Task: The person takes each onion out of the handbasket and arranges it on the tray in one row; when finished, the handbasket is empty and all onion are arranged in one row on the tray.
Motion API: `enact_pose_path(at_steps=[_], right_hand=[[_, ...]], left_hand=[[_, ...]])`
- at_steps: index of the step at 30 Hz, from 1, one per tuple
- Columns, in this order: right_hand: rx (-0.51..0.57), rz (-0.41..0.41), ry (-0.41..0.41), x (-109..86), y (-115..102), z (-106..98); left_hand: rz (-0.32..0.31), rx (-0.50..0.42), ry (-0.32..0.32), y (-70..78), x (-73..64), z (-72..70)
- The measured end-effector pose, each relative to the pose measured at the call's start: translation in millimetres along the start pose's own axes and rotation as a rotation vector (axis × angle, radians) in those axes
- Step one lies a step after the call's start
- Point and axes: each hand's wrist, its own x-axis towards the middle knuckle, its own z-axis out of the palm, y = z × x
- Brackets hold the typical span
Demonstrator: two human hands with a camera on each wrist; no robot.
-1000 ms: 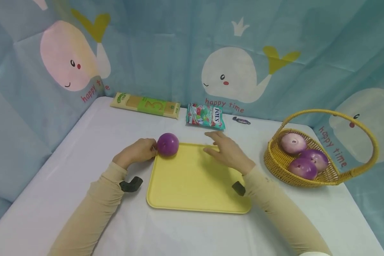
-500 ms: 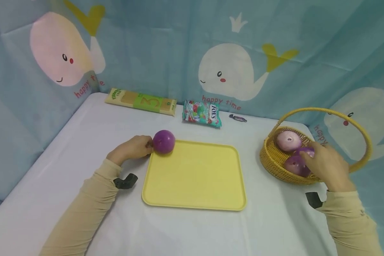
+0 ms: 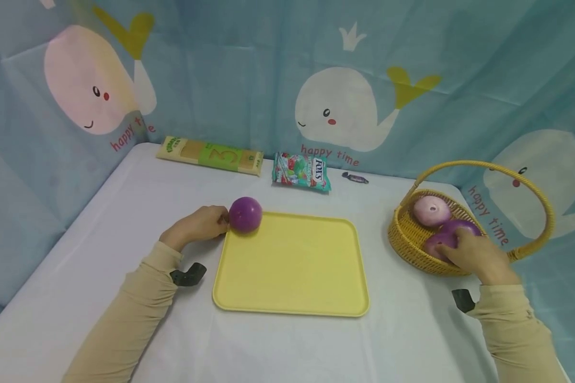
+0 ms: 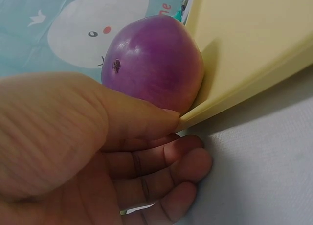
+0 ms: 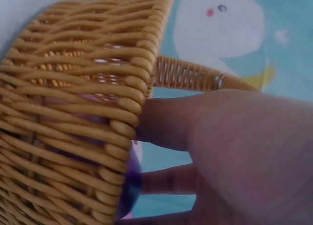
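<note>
In the head view my left hand (image 3: 198,227) is at the back left corner of a yellow tray (image 3: 292,266). In the left wrist view, the thumb (image 4: 142,118) and forefinger pinch the tray's rim, the other fingers curled below. A round purple onion (image 3: 246,215) sits on that corner, close against this hand. At the right, my right hand (image 3: 479,255) reaches into a wicker basket (image 3: 409,247), its thumb and fingers around a purple onion (image 3: 438,246). Another purple onion (image 3: 462,227) and a paler onion (image 3: 432,210) lie beside it. Basket weave partly hides the grip in the right wrist view.
Along the back of the white table (image 3: 287,346) lie a pasta pack (image 3: 210,155), a teal candy bag (image 3: 302,171) and a small wrapped candy (image 3: 355,177). The basket's tall handle (image 3: 503,173) arches over it. A whale-print curtain (image 3: 249,80) hangs behind.
My right hand has moved from above the tray rightward into the basket, then slightly left onto the front onion. The left hand stays at the tray's corner. The whole head view has shifted a little.
</note>
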Motion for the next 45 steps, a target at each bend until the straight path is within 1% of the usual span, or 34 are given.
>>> enact_pose_path(at_steps=[4,7,10,14,19,22,24,27,33,35,42,45], right_hand=[[0.06,-0.053,0.045,2.8,-1,4],[0.076,-0.072,0.073,4.7,-3,6],[0.085,-0.063,0.117,5.1,-4,7],[0.117,-0.031,0.217,-1.5,-9,1],[0.15,-0.011,0.342,-17.1,-29,-16],[0.168,-0.048,0.393,-23.0,-48,-23],[0.19,-0.084,0.401,-24.1,-62,-26],[0.236,-0.138,0.392,-20.2,-84,-30],[0.268,-0.248,0.382,1.4,-123,-29],[0.268,-0.289,0.377,8.5,-133,-25],[0.239,-0.359,0.318,30.9,-159,-1],[0.222,-0.406,0.301,38.7,-171,11]], left_hand=[[0.002,0.004,0.007,1.2,-0.9,-1.4],[-0.001,0.006,0.005,1.2,-1.2,-1.9],[0.001,0.008,0.001,0.2,-0.5,-1.4],[0.0,0.006,-0.005,-1.2,0.8,-0.3],[-0.002,0.008,-0.007,-2.3,1.0,-0.2],[0.002,0.013,-0.002,-2.7,1.3,-0.2],[0.001,0.015,0.001,-3.0,1.7,0.2],[0.01,0.015,-0.001,-2.3,1.5,-0.7],[0.009,0.008,-0.007,0.0,-1.0,-0.8],[0.013,0.0,-0.009,0.3,-1.4,-0.6],[0.016,0.0,-0.008,-1.3,0.4,0.3],[0.013,0.002,-0.007,-0.8,0.0,-0.6]])
